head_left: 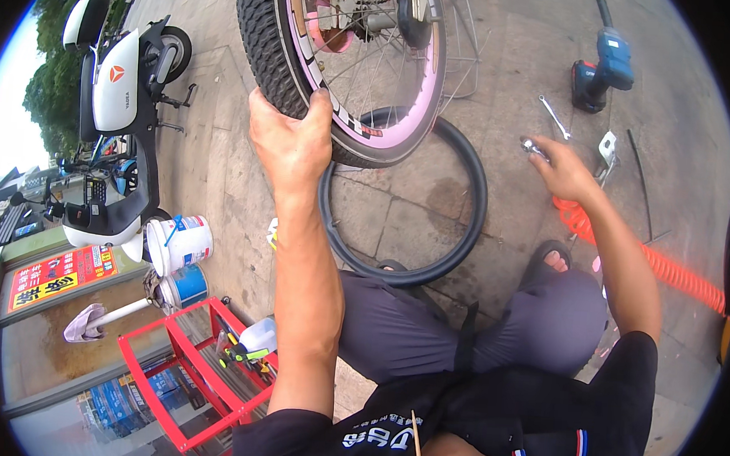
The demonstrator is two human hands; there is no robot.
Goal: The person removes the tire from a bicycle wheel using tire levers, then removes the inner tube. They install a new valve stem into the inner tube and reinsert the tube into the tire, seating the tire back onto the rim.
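My left hand point(293, 144) grips the knobby black tyre point(263, 42) of a bicycle wheel, thumb against the sidewall. The wheel's pink rim point(428, 86) and spokes show at the top, part of it cut off by the picture's edge. On the paving below lies a smooth black ring point(473, 209) that looks like an inner tube, partly behind the wheel. Off to the right, my right hand point(567, 169) is closed around a small shiny metal piece point(530, 146); its exact kind is hidden by the fingers. An orange coiled hose point(663, 271) runs beneath that wrist.
Beyond my right hand lie a wrench point(554, 117), a blue cordless power tool point(611, 63) and a thin black rod point(639, 182). At left stand a white scooter point(117, 79), white buckets point(182, 243) and a red-framed cart point(162, 399) holding tools.
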